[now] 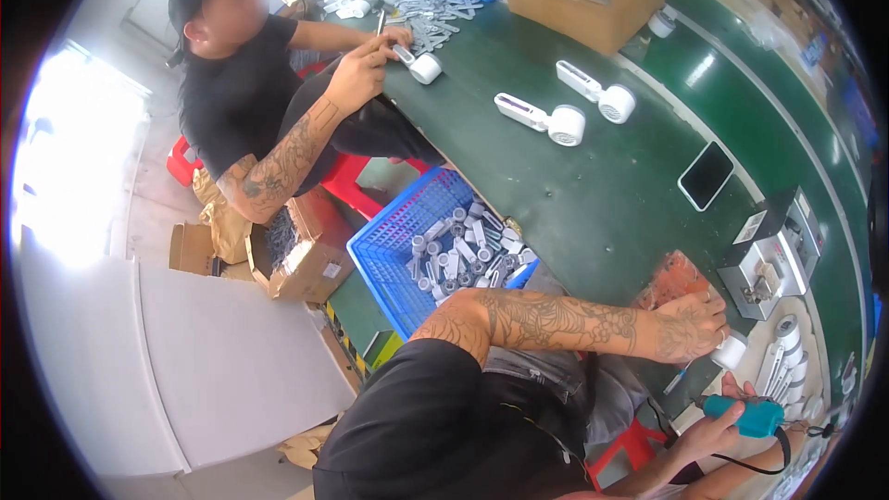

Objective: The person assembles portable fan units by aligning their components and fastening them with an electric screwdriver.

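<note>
My left hand (693,326) reaches across to the right, its fingers curled on a white handheld fan (731,351), whose round end shows past them; the rest of it is hidden. Below it, my right hand (718,426) is wrapped round a teal electric screwdriver (755,416) with a black strap. A reddish clear bag (681,278) of small parts lies just beyond my left hand. Beside the hands, a grey metal device (773,264) stands on the green table. More white handheld fans (787,361) are stacked at the right.
Two white fans (567,125) (615,104) and a phone (707,176) lie on the green table (556,194). A co-worker (241,74) at the left handles another fan (424,68). A blue basket (370,255) holds several white parts. A cardboard box (593,0) stands at the back.
</note>
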The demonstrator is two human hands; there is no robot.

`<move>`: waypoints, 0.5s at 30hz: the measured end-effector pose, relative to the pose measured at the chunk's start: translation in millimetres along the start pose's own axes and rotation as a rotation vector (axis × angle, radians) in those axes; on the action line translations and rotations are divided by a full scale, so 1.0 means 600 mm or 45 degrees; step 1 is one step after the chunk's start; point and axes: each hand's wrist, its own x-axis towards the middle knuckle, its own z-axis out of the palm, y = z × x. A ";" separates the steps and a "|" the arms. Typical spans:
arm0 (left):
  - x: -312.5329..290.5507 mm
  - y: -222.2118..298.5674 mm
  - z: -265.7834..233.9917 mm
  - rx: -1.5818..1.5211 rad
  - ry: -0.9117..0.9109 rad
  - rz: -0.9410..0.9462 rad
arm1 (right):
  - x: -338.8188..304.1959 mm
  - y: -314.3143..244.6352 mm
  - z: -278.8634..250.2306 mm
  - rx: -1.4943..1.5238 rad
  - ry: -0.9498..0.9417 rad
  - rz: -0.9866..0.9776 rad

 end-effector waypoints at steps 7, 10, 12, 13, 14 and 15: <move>-0.036 -0.025 -0.011 -0.120 0.159 0.000 | -0.005 -0.002 0.033 -0.026 -0.015 0.012; -0.044 -0.027 0.012 -0.152 0.270 -0.017 | -0.015 -0.013 0.048 0.042 0.025 0.003; -0.042 -0.024 0.014 -0.344 0.225 -0.058 | -0.020 -0.018 0.047 0.077 0.047 -0.044; -0.033 -0.019 0.013 -0.368 0.224 -0.041 | -0.026 -0.034 0.041 0.113 0.072 -0.038; -0.021 -0.015 0.015 -0.411 0.123 -0.026 | -0.031 -0.046 0.033 0.139 0.109 -0.034; -0.008 -0.012 0.019 -0.466 0.022 0.005 | -0.032 -0.045 0.023 0.199 0.187 0.026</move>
